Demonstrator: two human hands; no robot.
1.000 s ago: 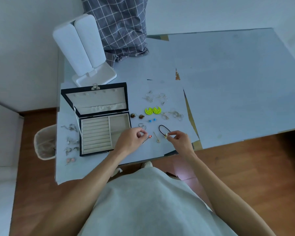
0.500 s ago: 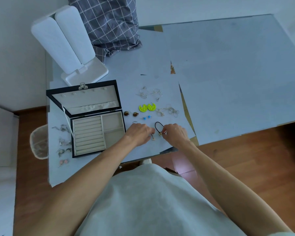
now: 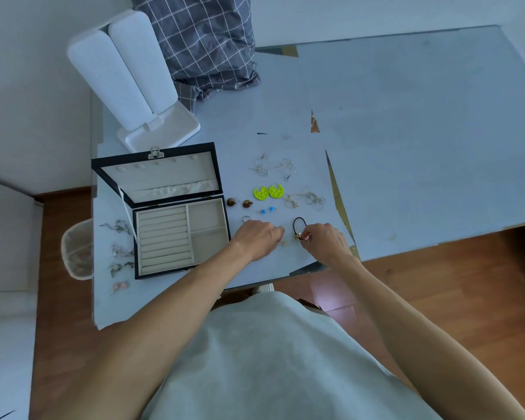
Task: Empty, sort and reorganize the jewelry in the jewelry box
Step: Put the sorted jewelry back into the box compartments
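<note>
The jewelry box (image 3: pixel 181 234) sits open at centre left of the frame on the pale worktop (image 3: pixel 422 131), its black-edged lid (image 3: pixel 156 174) tilted back toward the upper left and its cream interior showing ring rolls on the left side and two square compartments on the right; no jewelry is visible in those compartments. Jewelry lies sorted on the worktop on both sides of the box. To its right, in the centre of the frame: tangled silver wire earrings (image 3: pixel 273 168), a pair of neon yellow earrings (image 3: pixel 269 191), two brown bead earrings (image 3: pixel 239 203), two small blue studs (image 3: pixel 268 210), and a further cluster of thin hoop earrings (image 3: pixel 308 199). To its left, near the worktop edge: several silver leaf-like earrings (image 3: pixel 119 247) and a pair of pink studs (image 3: pixel 120 285). The left hand (image 3: pixel 256 237) rests knuckles-up just right of the box, fingers curled downward; whether it holds anything cannot be told. The right hand (image 3: pixel 326 241), close beside it, pinches a small gold piece at the end of a dark cord loop (image 3: pixel 298 225) that lies on the worktop. A tiny gold item (image 3: pixel 284 242) lies between the two hands. A white folding stand (image 3: pixel 128 77) stands at the upper left, a grey checked cloth (image 3: pixel 200 40) behind it, and a waste bin (image 3: pixel 76 250) sits on the floor at the left edge.
</note>
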